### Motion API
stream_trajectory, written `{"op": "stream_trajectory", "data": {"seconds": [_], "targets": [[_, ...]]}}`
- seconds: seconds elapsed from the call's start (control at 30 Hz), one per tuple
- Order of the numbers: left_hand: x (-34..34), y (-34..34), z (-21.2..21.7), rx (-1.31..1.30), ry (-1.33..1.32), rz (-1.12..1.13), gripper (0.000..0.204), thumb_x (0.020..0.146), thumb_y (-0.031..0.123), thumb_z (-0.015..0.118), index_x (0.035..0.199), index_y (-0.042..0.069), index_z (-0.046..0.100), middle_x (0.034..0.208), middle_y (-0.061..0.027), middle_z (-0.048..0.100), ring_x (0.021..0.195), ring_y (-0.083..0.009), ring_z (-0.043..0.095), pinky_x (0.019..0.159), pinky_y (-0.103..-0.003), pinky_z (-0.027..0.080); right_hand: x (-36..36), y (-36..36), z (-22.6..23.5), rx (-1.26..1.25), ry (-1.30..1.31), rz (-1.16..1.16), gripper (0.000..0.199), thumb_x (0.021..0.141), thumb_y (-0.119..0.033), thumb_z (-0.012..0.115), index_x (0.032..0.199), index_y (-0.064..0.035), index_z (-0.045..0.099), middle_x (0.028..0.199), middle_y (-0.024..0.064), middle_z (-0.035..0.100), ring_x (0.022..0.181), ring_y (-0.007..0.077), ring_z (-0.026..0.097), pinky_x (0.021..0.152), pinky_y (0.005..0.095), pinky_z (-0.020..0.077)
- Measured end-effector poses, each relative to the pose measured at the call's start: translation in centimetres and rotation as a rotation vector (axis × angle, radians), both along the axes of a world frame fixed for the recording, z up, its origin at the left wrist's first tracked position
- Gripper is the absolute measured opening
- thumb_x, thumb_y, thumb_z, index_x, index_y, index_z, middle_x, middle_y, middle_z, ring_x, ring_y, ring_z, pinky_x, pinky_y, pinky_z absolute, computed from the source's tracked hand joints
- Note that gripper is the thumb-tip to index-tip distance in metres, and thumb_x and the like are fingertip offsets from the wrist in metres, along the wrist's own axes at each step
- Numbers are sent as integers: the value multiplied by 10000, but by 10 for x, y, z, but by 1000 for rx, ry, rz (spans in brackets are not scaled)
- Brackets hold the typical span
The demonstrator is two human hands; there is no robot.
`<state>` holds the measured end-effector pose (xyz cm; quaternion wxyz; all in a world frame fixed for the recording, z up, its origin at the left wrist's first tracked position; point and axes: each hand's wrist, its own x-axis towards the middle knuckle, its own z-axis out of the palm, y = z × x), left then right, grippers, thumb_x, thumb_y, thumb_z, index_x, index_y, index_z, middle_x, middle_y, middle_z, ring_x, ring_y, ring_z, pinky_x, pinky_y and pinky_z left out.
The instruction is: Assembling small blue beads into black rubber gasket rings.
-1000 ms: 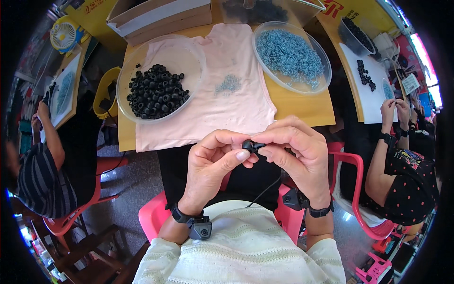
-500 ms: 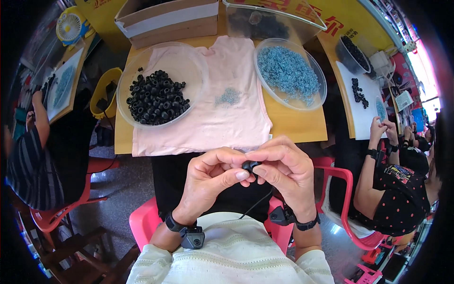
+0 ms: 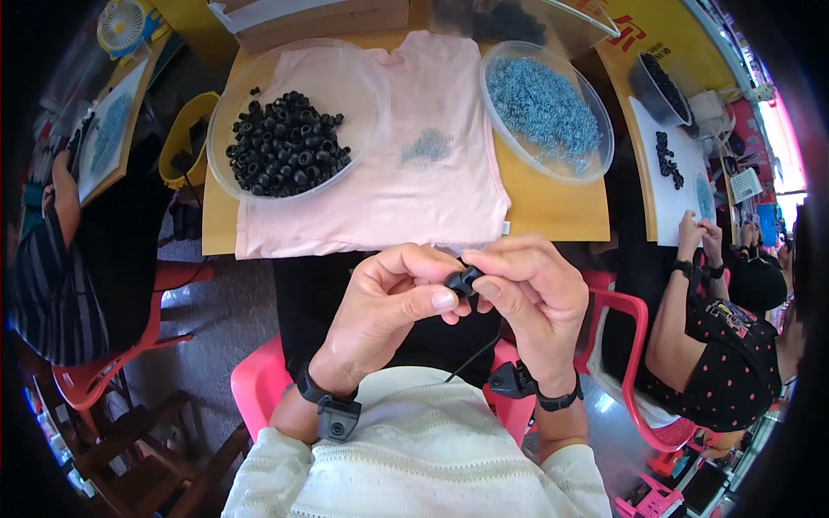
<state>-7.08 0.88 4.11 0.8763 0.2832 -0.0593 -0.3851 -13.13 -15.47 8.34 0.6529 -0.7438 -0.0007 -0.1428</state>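
Note:
In front of my lap, both hands meet at a small, shiny black plastic piece (image 3: 462, 282). My left hand (image 3: 386, 304) pinches its left side between thumb and forefinger. From the other side, the thumb and forefinger of my right hand (image 3: 537, 289) close on it. Whether it is one piece or two joined ones is partly hidden by my fingertips. Beyond my hands, a round clear tub lid or tray (image 3: 367, 53) holds a heap of similar black pieces (image 3: 281, 142). A second shallow clear tray (image 3: 602, 129) carries many tiny bluish bits (image 3: 544, 108).
A pink cloth (image 3: 363, 220) covers much of the wooden table (image 3: 553, 211), with a little pile of bluish bits (image 3: 427, 147) on it. A cardboard box (image 3: 319, 22) stands at the back. People sit at tables left and right; a yellow bin (image 3: 200, 116) is at left.
My view has tipped, so the table sits higher in the picture. My fingers have shifted slightly around the black piece, exposing more of it. Both hands still grip it.

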Motion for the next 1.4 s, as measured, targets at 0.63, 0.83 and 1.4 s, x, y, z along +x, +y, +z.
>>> {"op": "stream_trajectory", "data": {"seconds": [0.63, 0.83, 1.4], "targets": [[-6, -5, -8, -89, 280, -194, 146, 907, 48, 639, 1052, 39, 656, 1037, -142, 679, 998, -237, 659, 913, -369, 523, 4, -13, -12, -604, -348, -34, 428, 611, 11, 784, 1025, -2, 675, 914, 102, 639, 734, 219, 629, 624, 287, 528], [-6, -5, -6, -3, 245, -229, 149, 892, 58, 662, 1036, 19, 667, 1007, -141, 682, 993, -229, 661, 902, -355, 523, -2, -16, -25, -492, -347, -28, 369, 604, 32, 762, 963, 11, 679, 872, 107, 634, 654, 198, 624, 545, 270, 514], [8, -22, -15, 289, -85, -8, 226, 944, 98, 597, 1139, -16, 596, 1072, -150, 666, 1001, -228, 656, 889, -354, 529, 14, -28, -33, -514, -243, -127, 352, 612, 22, 777, 946, -31, 675, 878, 66, 640, 736, 202, 620, 631, 298, 520]]}}
